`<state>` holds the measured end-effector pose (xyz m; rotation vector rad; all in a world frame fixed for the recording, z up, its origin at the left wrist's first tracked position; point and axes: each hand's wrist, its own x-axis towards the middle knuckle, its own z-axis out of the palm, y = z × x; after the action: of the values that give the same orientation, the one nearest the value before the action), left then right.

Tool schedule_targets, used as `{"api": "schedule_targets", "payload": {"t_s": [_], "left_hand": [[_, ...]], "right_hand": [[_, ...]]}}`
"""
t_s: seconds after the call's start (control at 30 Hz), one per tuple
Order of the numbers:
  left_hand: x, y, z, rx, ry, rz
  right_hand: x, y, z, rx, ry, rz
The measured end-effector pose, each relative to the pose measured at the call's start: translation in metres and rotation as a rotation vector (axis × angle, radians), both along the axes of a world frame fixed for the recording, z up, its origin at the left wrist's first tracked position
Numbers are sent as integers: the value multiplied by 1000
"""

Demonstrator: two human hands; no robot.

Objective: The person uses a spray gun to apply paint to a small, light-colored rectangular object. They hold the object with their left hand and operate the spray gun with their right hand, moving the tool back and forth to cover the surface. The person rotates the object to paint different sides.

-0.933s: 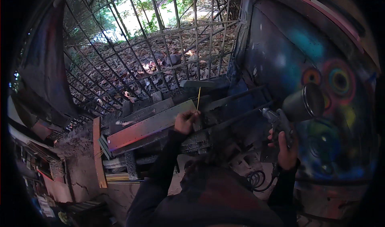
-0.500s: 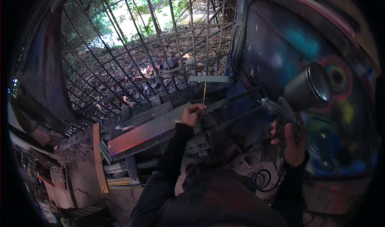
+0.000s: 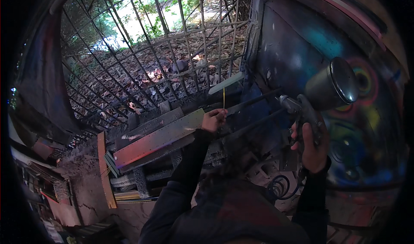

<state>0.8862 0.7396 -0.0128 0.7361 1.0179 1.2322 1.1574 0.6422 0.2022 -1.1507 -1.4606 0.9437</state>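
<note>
Between the fingertips of my left hand (image 3: 214, 119), closed in a pinch, stands a thin stick (image 3: 224, 98), yellow along its upper part. At its top sits a flat pale green strip (image 3: 226, 82), tilted with its right end higher. Wrapped around a spray gun (image 3: 303, 109) is my right hand (image 3: 314, 151), thumb up along the back. The gun carries a large shiny metal cup (image 3: 330, 86), and its nozzle points left toward the strip, some distance apart. Whether the trigger is pressed I cannot tell.
Below my left hand lies a long board (image 3: 157, 139) fading from green to red, on a dark, crusted rack. An orange-brown strip (image 3: 105, 170) stands at its left end. Metal bars (image 3: 172, 50) rise behind. A paint-stained panel (image 3: 297, 41) fills the right; a coiled hose (image 3: 280, 188) hangs below.
The green strip has turned from nearly level to slanting, its right end now raised. My left hand has shifted slightly right with the stick. The spray gun stays almost in place.
</note>
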Motion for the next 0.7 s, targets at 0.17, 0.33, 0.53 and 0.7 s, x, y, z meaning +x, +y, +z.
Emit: {"api": "schedule_targets", "payload": {"t_s": [0.17,0.33,0.53,0.7], "left_hand": [[9,1,11,-20,-167,1],[17,1,25,-24,-312,0],[24,-3,34,7,-478,-1],[24,-8,41,51,-621,-47]], "right_hand": [[-2,2,-9,18,-14,-12],[-13,2,-13,8,-51,-13],[-16,1,-24,-9,-81,15],[-23,1,-20,15,-77,42]]}}
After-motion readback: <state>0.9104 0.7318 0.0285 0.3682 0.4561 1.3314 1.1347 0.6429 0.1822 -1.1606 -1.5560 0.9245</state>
